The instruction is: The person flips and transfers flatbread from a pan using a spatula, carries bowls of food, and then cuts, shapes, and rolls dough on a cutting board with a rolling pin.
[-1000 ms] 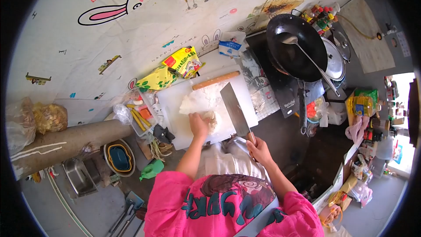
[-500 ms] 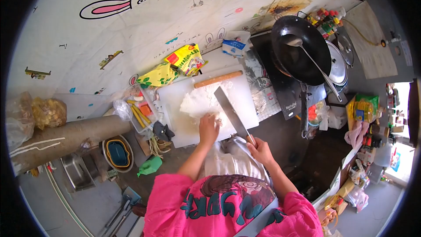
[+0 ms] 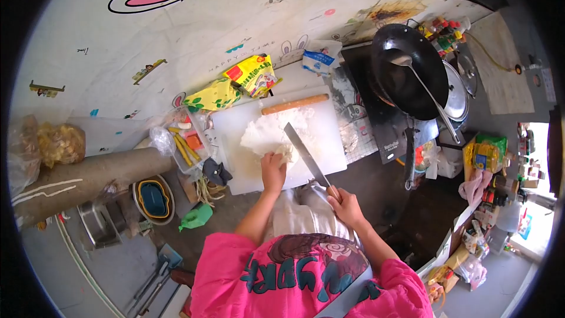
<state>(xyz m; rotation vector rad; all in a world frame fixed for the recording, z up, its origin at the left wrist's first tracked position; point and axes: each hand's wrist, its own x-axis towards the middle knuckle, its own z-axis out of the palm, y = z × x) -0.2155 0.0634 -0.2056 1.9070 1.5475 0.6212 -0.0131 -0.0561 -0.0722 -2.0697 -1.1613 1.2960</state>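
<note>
A white cutting board [image 3: 235,178] carries a spread of white flour [image 3: 263,130]. My left hand [image 3: 273,172] is at the board's near part, its fingers curled over a pale lump of dough [image 3: 288,153], mostly covered by the hand. In my right hand [image 3: 346,205] is the handle of a kitchen knife [image 3: 305,152] with a long, broad blade. The blade slants up and left over the board, just right of the dough; whether its edge touches the board I cannot tell. Along the far edge lies a wooden rolling pin [image 3: 295,104].
Yellow bags [image 3: 252,75] stand behind the board against the wall. A wok [image 3: 406,70] with a metal spatula [image 3: 425,85] sits on the stove at right, its handle jutting toward me. To the left is a plastic box [image 3: 191,148] of sausage-like sticks.
My left hand has shifted a little left along the board with the dough. The knife blade has also moved slightly left, still in my right hand.
</note>
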